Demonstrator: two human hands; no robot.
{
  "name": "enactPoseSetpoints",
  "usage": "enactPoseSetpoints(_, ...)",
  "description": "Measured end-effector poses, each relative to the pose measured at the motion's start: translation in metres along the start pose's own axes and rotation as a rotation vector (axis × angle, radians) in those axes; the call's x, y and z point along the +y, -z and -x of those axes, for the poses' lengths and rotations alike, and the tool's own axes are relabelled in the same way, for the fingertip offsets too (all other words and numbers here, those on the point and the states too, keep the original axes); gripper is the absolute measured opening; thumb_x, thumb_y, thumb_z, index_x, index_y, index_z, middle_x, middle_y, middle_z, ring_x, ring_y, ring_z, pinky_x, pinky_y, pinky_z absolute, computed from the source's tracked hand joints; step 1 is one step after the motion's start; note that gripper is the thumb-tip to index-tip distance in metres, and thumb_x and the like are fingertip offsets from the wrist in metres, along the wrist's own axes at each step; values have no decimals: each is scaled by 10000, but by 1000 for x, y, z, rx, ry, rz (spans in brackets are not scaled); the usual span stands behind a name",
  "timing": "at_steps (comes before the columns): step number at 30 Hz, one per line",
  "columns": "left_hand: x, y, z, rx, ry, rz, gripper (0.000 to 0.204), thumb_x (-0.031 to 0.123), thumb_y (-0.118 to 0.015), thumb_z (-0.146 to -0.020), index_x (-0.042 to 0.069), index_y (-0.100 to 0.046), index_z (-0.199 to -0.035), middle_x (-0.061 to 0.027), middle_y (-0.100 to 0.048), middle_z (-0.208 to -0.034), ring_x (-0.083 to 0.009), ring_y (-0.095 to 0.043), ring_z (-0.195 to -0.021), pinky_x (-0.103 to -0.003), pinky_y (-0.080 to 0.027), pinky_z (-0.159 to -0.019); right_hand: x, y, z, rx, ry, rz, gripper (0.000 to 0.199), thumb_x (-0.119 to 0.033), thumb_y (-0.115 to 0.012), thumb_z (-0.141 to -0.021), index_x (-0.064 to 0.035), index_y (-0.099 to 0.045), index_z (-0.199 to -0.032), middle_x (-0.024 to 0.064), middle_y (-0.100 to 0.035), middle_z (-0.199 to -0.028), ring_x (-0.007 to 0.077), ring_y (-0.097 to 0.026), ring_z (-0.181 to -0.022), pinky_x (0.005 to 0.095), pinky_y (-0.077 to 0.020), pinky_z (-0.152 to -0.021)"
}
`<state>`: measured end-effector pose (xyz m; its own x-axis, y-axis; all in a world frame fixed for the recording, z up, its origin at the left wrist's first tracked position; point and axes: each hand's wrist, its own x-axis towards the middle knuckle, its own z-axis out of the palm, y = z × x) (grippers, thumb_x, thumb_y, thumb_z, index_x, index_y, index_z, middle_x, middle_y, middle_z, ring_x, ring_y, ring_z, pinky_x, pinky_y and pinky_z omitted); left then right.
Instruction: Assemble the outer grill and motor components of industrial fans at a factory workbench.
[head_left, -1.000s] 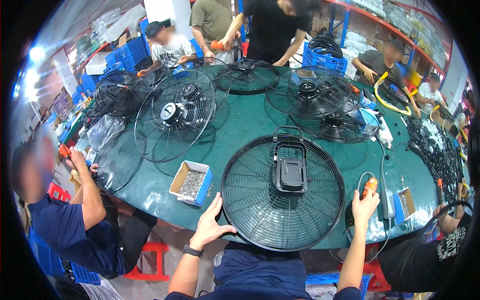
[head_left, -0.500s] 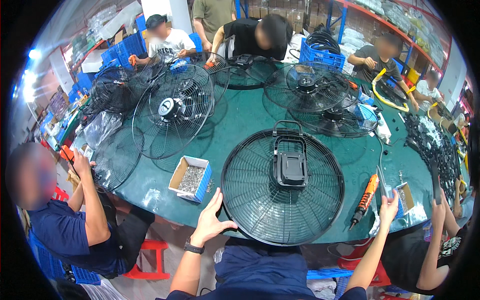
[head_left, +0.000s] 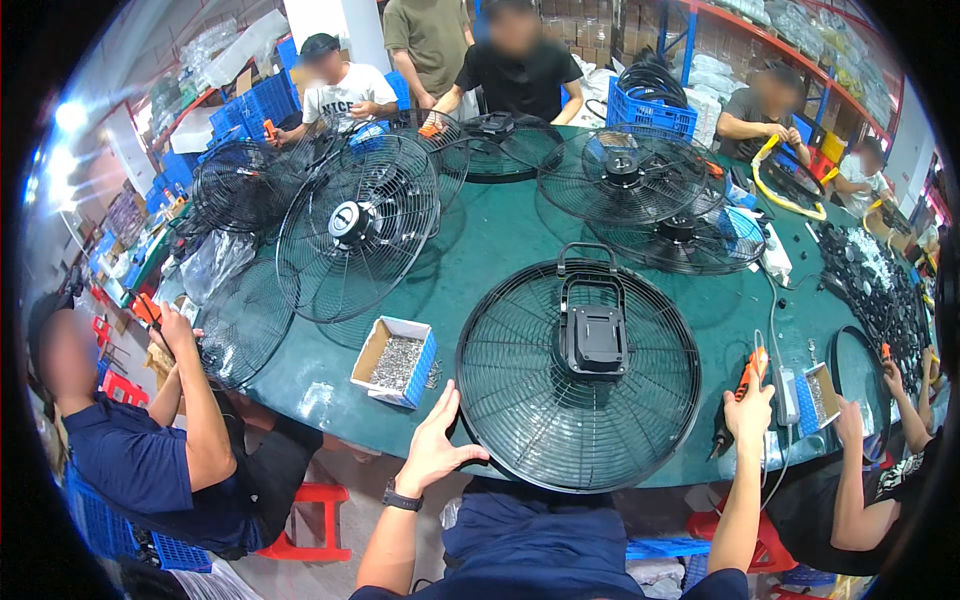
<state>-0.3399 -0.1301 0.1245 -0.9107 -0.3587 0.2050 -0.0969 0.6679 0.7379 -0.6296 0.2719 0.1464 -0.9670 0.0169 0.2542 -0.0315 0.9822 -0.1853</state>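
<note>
A round black fan guard (head_left: 510, 400) lies in front of me, with a black motor housing (head_left: 595, 340) and a looped handle on top. My left hand (head_left: 440, 447) is open at its near left rim, thumb and fingers spread against the edge. My right hand (head_left: 748, 410) is closed round an orange electric screwdriver (head_left: 752, 374) to the right of the guard. The tool's dark tip points toward me and still rests low by the table. Its cable runs beside a grey elongated block (head_left: 788, 396) at my right hand.
An open box of screws (head_left: 397, 362) stands left of the guard; a smaller screw box (head_left: 818, 396) is at the right. Fan assemblies (head_left: 358, 228) and stacked guards (head_left: 625, 175) fill the far side. Black parts (head_left: 875, 285) lie heaped at right. Co-workers sit and stand around the table.
My right hand has moved left from beside the cable onto the electric screwdriver. My left hand stays at the rim. The neighbour at right has turned a black ring so its opening shows.
</note>
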Motion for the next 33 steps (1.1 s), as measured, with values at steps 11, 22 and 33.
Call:
enactPoseSetpoints(11,0,0,1,-30,11,-45,1117,392,-867,-554,-105,-302,-1379,-215,-240,-1502,-300,-319,-1366,-347,-314,-1089,50,5,22,263,29,-1639,489,57,-587,-845,-107,-310,-1212,193,-566,-1124,300,-638,-944,351,-560,-708)
enactPoseSetpoints(22,14,7,-2,-98,31,-74,1059,369,-846,-614,-106,-293,-1381,-233,-220,-1503,-308,-258,-1392,-348,-269,-1112,37,36,42,312,-9,-1631,531,28,-588,-855,-13,-352,-1328,151,-555,-1166,190,-595,-944,350,-506,-832)
enactPoseSetpoints(33,-14,91,-57,292,147,-242,294,21,-639,-786,-19,-625,-1077,-135,-682,-906,-217,-656,-785,-316,-520,-727,35,41,49,241,165,-1721,448,15,-577,-747,-6,-419,-1165,81,-511,-801,175,-537,-702,310,-465,-689)
